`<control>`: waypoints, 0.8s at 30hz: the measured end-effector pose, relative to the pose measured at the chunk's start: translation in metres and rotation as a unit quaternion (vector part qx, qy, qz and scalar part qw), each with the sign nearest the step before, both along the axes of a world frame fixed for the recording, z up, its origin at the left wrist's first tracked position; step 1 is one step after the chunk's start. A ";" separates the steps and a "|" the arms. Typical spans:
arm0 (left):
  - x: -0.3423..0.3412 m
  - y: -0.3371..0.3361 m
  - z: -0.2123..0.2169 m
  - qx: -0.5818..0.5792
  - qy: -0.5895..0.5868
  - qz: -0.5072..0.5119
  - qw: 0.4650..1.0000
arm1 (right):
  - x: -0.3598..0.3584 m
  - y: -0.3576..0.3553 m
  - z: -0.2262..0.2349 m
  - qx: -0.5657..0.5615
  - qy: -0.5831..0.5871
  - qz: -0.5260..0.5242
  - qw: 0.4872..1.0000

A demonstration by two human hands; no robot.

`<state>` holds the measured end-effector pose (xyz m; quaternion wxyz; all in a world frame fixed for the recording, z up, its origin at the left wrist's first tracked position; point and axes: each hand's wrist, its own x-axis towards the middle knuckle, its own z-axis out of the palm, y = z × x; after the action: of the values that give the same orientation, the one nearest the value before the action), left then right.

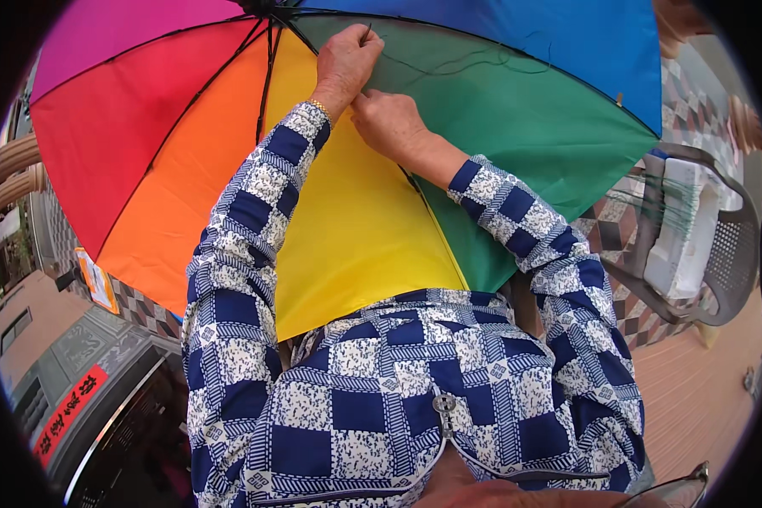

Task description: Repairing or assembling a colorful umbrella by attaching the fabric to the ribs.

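Note:
An opened multicolour umbrella spreads in front of me with its inner side and dark ribs showing. My left hand, with a gold-coloured band at the wrist, is closed near the hub, between the yellow and green panels. A short dark thin piece stands out from its pinched fingertips. Loose dark thread trails from beside these fingers across the green panel. Just below, my right hand is closed, its fingertips at the rib along the yellow-green seam. What lies inside its fingers is hidden.
To the right, a grey plastic chair carries a white foam box with green strands hanging over it. Patterned tiles cover the floor there. A glossy black surface and a red strip are at lower left.

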<state>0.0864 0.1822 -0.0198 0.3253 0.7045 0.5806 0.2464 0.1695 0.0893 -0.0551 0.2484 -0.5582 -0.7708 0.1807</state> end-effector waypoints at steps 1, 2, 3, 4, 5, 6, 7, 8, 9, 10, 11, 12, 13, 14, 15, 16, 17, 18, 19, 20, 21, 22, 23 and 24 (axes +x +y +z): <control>0.000 -0.001 0.001 0.005 0.012 0.002 1.000 | 0.000 0.002 0.000 0.007 0.000 0.000 1.000; 0.000 -0.002 0.000 0.004 0.012 0.004 1.000 | 0.000 0.003 0.001 0.015 0.000 0.003 1.000; -0.001 -0.003 0.000 0.004 -0.033 0.009 0.999 | -0.001 0.005 0.001 0.023 0.000 0.007 1.000; -0.003 -0.003 0.001 0.006 -0.077 0.013 0.997 | 0.001 0.008 0.002 0.023 0.000 0.010 1.000; -0.006 -0.003 0.003 0.008 -0.121 0.018 0.992 | 0.007 0.012 0.002 0.003 0.059 0.001 0.998; -0.010 -0.003 0.005 0.010 -0.121 0.022 0.992 | 0.014 0.015 0.003 -0.017 0.117 -0.008 0.993; -0.011 -0.003 0.015 -0.018 -0.163 0.029 0.986 | 0.020 0.019 0.006 -0.037 0.173 -0.018 0.984; -0.011 -0.003 0.025 -0.045 -0.205 0.036 0.977 | 0.024 0.022 0.009 -0.035 0.171 -0.016 0.984; -0.012 -0.003 0.030 -0.070 -0.247 0.046 0.965 | 0.027 0.023 0.012 -0.063 0.190 -0.025 0.979; -0.015 -0.002 0.030 -0.066 -0.249 0.050 0.965 | 0.030 0.025 0.014 -0.090 0.209 -0.033 0.973; -0.018 -0.001 0.032 -0.044 -0.236 0.032 0.970 | 0.033 0.026 0.016 -0.117 0.227 -0.041 0.966; -0.020 -0.001 0.033 -0.024 -0.222 0.013 0.975 | 0.036 0.028 0.015 -0.116 0.226 -0.039 0.966; -0.022 -0.001 0.033 -0.004 -0.208 -0.006 0.978 | 0.039 0.031 0.014 -0.074 0.218 -0.033 0.973; -0.022 -0.001 0.034 -0.002 -0.209 -0.004 0.978 | 0.042 0.035 0.014 -0.031 0.211 -0.027 0.977; -0.022 -0.001 0.034 0.007 -0.199 -0.007 0.980 | 0.044 0.037 0.013 0.012 0.203 -0.021 0.979; -0.021 -0.001 0.034 0.015 -0.190 -0.010 0.982 | 0.044 0.038 0.012 0.013 0.202 -0.019 0.979; -0.020 -0.001 0.035 0.024 -0.180 -0.014 0.983 | 0.042 0.041 0.015 -0.029 0.233 -0.018 0.972; -0.019 -0.001 0.036 0.026 -0.181 -0.013 0.983 | 0.039 0.043 0.018 -0.072 0.263 -0.017 0.962; -0.018 -0.002 0.036 0.017 -0.190 -0.008 0.982 | 0.037 0.045 0.021 -0.114 0.292 -0.016 0.949; -0.016 -0.003 0.036 0.007 -0.199 -0.003 0.980 | 0.037 0.047 0.021 -0.113 0.291 -0.016 0.950; -0.015 -0.003 0.036 -0.003 -0.208 0.001 0.978 | 0.037 0.051 0.022 -0.143 0.314 -0.038 0.938; -0.014 -0.004 0.037 -0.002 -0.208 0.002 0.978 | 0.036 0.053 0.022 -0.173 0.336 -0.060 0.924; -0.013 -0.004 0.038 -0.019 -0.225 0.022 0.974 | 0.036 0.055 0.022 -0.203 0.358 -0.082 0.908; -0.012 -0.005 0.039 -0.036 -0.242 0.041 0.969 | 0.036 0.054 0.022 -0.203 0.358 -0.081 0.908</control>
<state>0.0741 0.1775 0.0194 0.4711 0.5876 0.5212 0.4015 0.2057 0.1433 -0.0334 0.4027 -0.5549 -0.5289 0.5002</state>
